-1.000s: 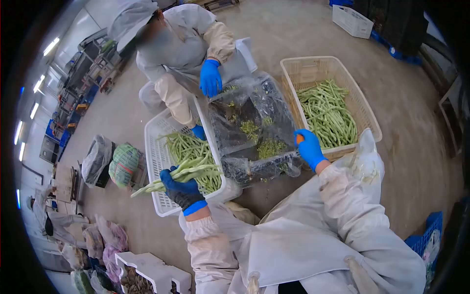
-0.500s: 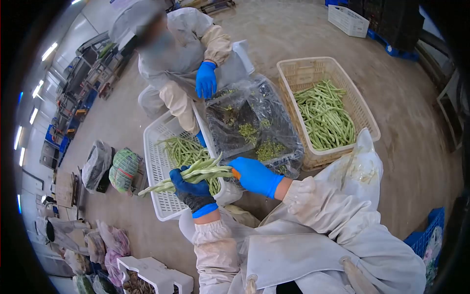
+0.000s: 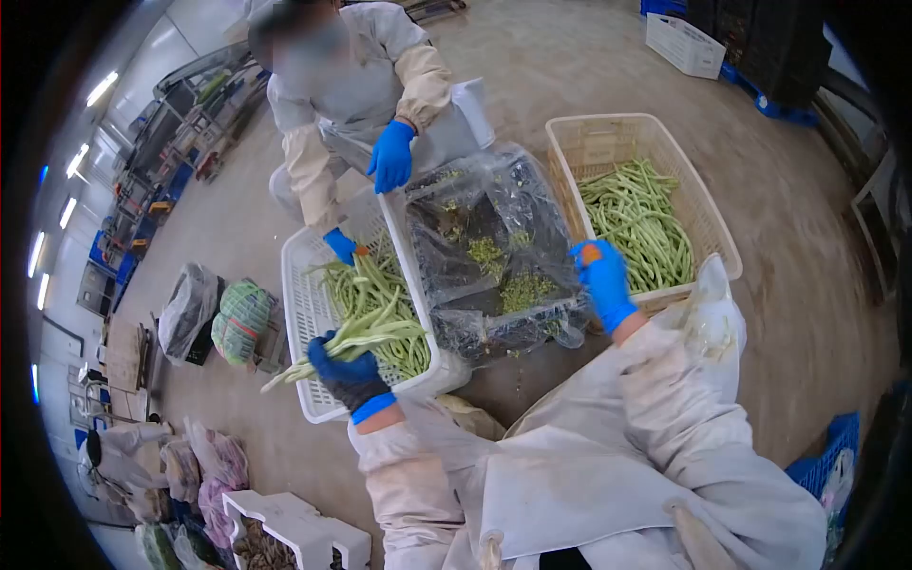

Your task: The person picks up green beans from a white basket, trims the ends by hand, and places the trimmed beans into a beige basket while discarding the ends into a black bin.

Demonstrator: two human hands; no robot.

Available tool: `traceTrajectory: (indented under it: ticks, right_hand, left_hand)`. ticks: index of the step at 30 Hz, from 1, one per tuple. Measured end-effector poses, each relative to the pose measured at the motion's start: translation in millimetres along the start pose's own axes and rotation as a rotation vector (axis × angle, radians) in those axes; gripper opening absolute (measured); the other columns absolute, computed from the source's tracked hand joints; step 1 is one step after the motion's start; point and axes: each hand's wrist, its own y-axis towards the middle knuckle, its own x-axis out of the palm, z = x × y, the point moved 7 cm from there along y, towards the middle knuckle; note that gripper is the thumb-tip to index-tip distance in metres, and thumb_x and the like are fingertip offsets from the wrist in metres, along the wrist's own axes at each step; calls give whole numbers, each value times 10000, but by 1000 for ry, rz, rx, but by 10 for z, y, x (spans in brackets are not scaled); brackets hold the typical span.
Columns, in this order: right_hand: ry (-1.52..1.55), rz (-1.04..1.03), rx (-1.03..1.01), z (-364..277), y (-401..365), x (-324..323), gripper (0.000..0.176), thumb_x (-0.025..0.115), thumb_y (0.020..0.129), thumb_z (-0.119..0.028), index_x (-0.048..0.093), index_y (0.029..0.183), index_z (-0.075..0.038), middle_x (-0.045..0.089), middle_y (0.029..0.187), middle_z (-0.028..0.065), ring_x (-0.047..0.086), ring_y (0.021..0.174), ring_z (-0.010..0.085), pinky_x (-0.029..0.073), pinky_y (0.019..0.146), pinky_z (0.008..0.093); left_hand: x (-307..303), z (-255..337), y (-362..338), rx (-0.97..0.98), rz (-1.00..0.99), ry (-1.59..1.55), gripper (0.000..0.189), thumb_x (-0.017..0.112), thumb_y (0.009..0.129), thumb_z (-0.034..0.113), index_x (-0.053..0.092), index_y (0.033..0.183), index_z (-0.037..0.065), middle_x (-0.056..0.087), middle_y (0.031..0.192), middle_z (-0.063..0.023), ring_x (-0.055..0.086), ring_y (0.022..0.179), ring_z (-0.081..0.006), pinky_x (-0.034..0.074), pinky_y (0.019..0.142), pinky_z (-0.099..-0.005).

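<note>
My left hand (image 3: pixel 350 375), in a dark glove over a blue one, is closed around a bunch of long green beans (image 3: pixel 385 332) above the near end of a white crate (image 3: pixel 302 313) of beans. My right hand (image 3: pixel 606 285), blue-gloved, is at the near left corner of a tan crate (image 3: pixel 714 214) that holds more beans. Its fingers are curled, with a small orange thing (image 3: pixel 591 254) showing at them. Between the two crates lies a container lined with clear plastic (image 3: pixel 451 328), with green scraps (image 3: pixel 527 293) inside.
Opposite, a co-worker (image 3: pixel 356 85) in blue gloves has one hand in the white crate and one at its far rim. A wrapped green bundle (image 3: pixel 241 323) lies at left. A white box (image 3: pixel 309 532) is at the bottom, a blue crate (image 3: pixel 825 456) at lower right.
My right hand has moved away from the beans in my left hand, rightwards to the tan crate. My left hand has shifted slightly left. The co-worker's lower hand has risen among the beans.
</note>
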Motion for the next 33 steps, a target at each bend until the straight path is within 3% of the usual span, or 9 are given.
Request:
traceTrajectory:
  ticks: [2, 4, 8, 18, 21, 25, 28, 30, 33]
  right_hand:
    - [78, 41, 199, 22, 11, -197, 194, 547, 846, -118, 621, 997, -20, 621, 863, 139, 595, 825, 308, 475, 750, 404]
    - [-468, -94, -414, -468, -53, 80, 349, 579, 823, -95, 557, 1165, -32, 583, 1055, 172, 549, 999, 361, 437, 875, 421]
    - [-417, -431, -678, -1099, -377, 828, 475, 542, 870, -92, 426, 1331, -96, 464, 1303, 183, 469, 1184, 329, 392, 981, 380]
    - [-472, -841, -649, -1020, -614, 1312, 252, 541, 825, -64, 588, 1073, -69, 560, 878, 148, 579, 806, 342, 473, 684, 396]
    - [-713, -739, -698, -1043, -716, 1309, 239, 543, 800, -47, 603, 1030, -60, 582, 866, 154, 591, 779, 312, 478, 666, 363]
    - [52, -201, -21, -456, -179, 729, 190, 570, 752, -23, 640, 927, -47, 633, 852, 172, 619, 769, 290, 494, 685, 356]
    - [-250, -87, -180, -118, 56, 367, 288, 598, 737, -20, 633, 1021, -59, 627, 921, 165, 617, 793, 286, 502, 711, 371]
    - [-826, -31, -818, -702, -250, 527, 334, 592, 779, -51, 605, 1112, -72, 607, 1018, 156, 610, 844, 268, 493, 761, 367]
    - [-81, -686, -246, -944, -557, 1105, 332, 530, 882, -94, 548, 1211, -60, 578, 1145, 140, 569, 993, 218, 446, 872, 343]
  left_hand:
    - [-119, -1, 131, -222, 8, -371, 142, 500, 901, 189, 516, 892, 48, 539, 826, -63, 539, 810, -207, 477, 761, -333]
    - [19, 80, 135, -264, -138, -461, 144, 506, 905, 175, 519, 904, 32, 523, 802, -70, 525, 792, -197, 475, 749, -326]
    - [443, 121, -156, -550, -194, -658, 227, 551, 892, 174, 502, 1003, -19, 523, 796, -71, 511, 748, -184, 470, 710, -322]
    - [562, 33, -369, -713, -227, -701, 305, 555, 889, 158, 479, 1103, -44, 540, 810, -66, 524, 747, -194, 468, 714, -327]
    - [602, 83, -430, -660, -193, -651, 276, 542, 897, 179, 505, 1071, -33, 539, 810, -66, 525, 743, -193, 466, 718, -327]
    - [571, 170, -350, -550, -170, -784, 225, 534, 900, 183, 538, 1013, -11, 546, 798, -61, 534, 745, -189, 469, 713, -321]
    - [419, 273, -165, -487, -254, -785, 199, 522, 902, 161, 519, 1003, -10, 541, 801, -48, 524, 762, -170, 459, 723, -312]
    - [467, 229, -162, -544, -308, -826, 265, 528, 905, 173, 496, 1060, -39, 536, 816, -42, 517, 782, -167, 448, 736, -306]
    - [639, 87, -381, -720, -306, -910, 537, 555, 894, 155, 304, 1289, -107, 504, 824, -43, 484, 777, -159, 427, 762, -300]
